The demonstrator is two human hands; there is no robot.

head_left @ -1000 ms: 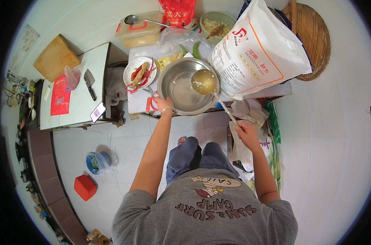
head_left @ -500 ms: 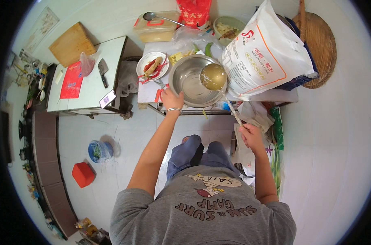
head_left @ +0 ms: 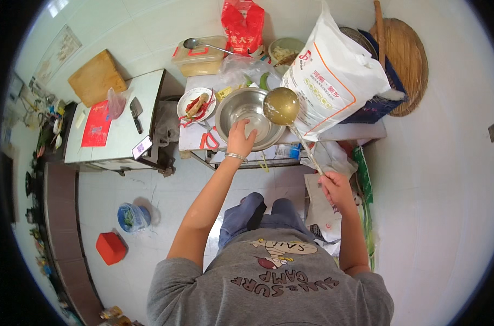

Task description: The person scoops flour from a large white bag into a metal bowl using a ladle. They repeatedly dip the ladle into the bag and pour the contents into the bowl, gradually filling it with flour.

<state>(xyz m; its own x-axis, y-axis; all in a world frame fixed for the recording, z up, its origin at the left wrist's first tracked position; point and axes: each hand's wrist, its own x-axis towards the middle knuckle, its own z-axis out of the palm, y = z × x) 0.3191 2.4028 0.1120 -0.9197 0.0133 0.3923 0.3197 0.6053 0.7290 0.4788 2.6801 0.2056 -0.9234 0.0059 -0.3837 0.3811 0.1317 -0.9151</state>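
Currently your left hand [head_left: 240, 139] rests palm-down on the near rim of the round stainless-steel bowl [head_left: 250, 116], probably steadying it on the white table [head_left: 349, 132]. Your right hand [head_left: 335, 188] grips the thin handle of the long golden ladle [head_left: 281, 106], cup poised above the bowl's far right rim; its contents can't be resolved.

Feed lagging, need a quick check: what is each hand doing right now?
Left hand: open, fingers resting on the steel bowl rim.
Right hand: closed around the ladle handle.

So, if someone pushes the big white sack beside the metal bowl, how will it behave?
The white sack bulges full, so it is probably heavy and slow to slide. Its sides look soft and would likely dent. It leans toward the metal bowl, so it might slump that way.
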